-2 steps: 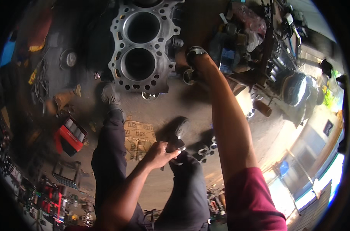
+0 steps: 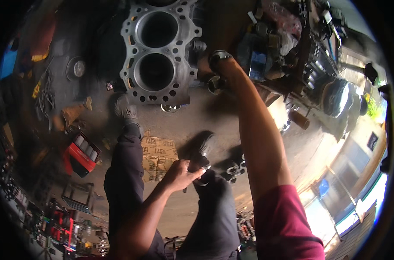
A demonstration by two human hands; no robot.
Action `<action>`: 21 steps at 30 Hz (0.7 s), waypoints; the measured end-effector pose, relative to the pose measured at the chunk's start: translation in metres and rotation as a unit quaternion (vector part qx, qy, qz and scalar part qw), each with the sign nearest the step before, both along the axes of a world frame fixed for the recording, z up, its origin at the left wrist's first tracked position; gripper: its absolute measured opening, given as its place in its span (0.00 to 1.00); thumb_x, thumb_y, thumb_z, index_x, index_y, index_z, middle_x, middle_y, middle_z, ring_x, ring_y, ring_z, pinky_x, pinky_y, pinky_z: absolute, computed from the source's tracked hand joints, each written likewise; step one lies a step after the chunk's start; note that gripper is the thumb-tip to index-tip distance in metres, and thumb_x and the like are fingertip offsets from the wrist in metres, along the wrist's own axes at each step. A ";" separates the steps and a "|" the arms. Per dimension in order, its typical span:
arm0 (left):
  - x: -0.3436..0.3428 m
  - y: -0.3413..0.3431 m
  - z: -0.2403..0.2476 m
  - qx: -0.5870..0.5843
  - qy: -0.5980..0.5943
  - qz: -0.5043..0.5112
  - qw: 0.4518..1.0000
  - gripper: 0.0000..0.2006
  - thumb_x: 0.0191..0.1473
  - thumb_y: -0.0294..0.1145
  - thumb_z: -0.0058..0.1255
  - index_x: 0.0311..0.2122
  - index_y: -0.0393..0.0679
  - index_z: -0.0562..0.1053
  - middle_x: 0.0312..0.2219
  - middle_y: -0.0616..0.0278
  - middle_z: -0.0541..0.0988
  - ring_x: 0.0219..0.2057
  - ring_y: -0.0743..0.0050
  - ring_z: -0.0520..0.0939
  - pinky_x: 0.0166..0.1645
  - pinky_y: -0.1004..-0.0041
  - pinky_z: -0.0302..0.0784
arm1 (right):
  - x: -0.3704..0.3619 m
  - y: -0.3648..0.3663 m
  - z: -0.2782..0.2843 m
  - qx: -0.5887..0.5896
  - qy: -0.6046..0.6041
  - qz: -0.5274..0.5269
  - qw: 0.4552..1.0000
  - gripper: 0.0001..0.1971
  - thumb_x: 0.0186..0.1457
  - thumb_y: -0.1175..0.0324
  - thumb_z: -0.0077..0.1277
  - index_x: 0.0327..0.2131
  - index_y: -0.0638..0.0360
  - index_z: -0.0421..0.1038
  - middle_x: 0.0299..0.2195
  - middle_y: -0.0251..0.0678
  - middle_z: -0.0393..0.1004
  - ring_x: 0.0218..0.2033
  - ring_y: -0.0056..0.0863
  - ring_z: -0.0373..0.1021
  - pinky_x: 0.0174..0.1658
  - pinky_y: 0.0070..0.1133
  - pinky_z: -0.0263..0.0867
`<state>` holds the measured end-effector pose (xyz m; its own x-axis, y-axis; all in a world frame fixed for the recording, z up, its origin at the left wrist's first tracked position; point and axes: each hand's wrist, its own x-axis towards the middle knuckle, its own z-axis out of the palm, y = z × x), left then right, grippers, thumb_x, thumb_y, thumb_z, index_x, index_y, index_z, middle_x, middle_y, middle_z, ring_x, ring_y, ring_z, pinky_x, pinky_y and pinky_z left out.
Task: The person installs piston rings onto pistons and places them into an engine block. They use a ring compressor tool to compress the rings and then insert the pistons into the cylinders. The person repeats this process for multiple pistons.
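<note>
An engine block (image 2: 155,52) with large round bores stands upper centre. My right arm stretches past its right side. There my right hand (image 2: 226,67) is closed around a dark, round metal part (image 2: 217,57) with a shiny rim; its fingers are mostly hidden. Just below that hand is another round metal part (image 2: 214,85). My left hand (image 2: 178,175) is held over my right leg, thumb and fingers pinching a small curved metal part (image 2: 202,180), which is partly hidden and blends with the dark trousers.
Printed cardboard (image 2: 157,151) lies on the floor between my feet. Several metal parts with ring-shaped ends (image 2: 235,170) lie right of my right leg. A red box of cylinders (image 2: 83,152) is at the left. A cluttered bench (image 2: 298,73) stands at the right. A shiny round part (image 2: 170,108) sits below the block.
The view has shifted slightly, moving the block a little left and the bench a little right. Both hands keep the same hold.
</note>
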<state>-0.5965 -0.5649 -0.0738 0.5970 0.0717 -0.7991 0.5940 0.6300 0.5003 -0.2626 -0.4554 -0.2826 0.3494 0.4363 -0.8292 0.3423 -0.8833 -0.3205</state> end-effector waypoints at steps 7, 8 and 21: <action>0.004 0.010 -0.001 0.107 0.027 -0.038 0.993 0.13 0.54 0.39 0.58 0.32 0.38 0.77 0.21 0.59 0.80 0.24 0.72 0.80 0.32 0.70 0.73 | 0.008 -0.019 -0.086 0.102 -0.038 0.174 0.979 0.19 0.53 0.56 0.50 0.39 0.61 0.78 0.37 0.43 0.79 0.42 0.31 0.76 0.42 0.29 0.70; 0.004 0.010 -0.001 0.122 0.033 -0.061 0.990 0.13 0.54 0.39 0.58 0.31 0.38 0.77 0.20 0.60 0.80 0.24 0.72 0.80 0.33 0.70 0.73 | 0.007 -0.019 -0.094 0.120 -0.070 0.218 0.966 0.19 0.53 0.57 0.49 0.39 0.62 0.77 0.36 0.43 0.79 0.41 0.31 0.76 0.41 0.30 0.70; 0.005 0.019 -0.003 0.065 0.069 -0.080 0.992 0.10 0.55 0.35 0.57 0.35 0.38 0.76 0.22 0.61 0.79 0.23 0.74 0.77 0.30 0.71 0.71 | -0.019 0.000 -0.059 -0.050 0.039 -0.006 0.998 0.10 0.49 0.65 0.51 0.21 0.61 0.76 0.22 0.40 0.76 0.25 0.28 0.74 0.29 0.27 0.70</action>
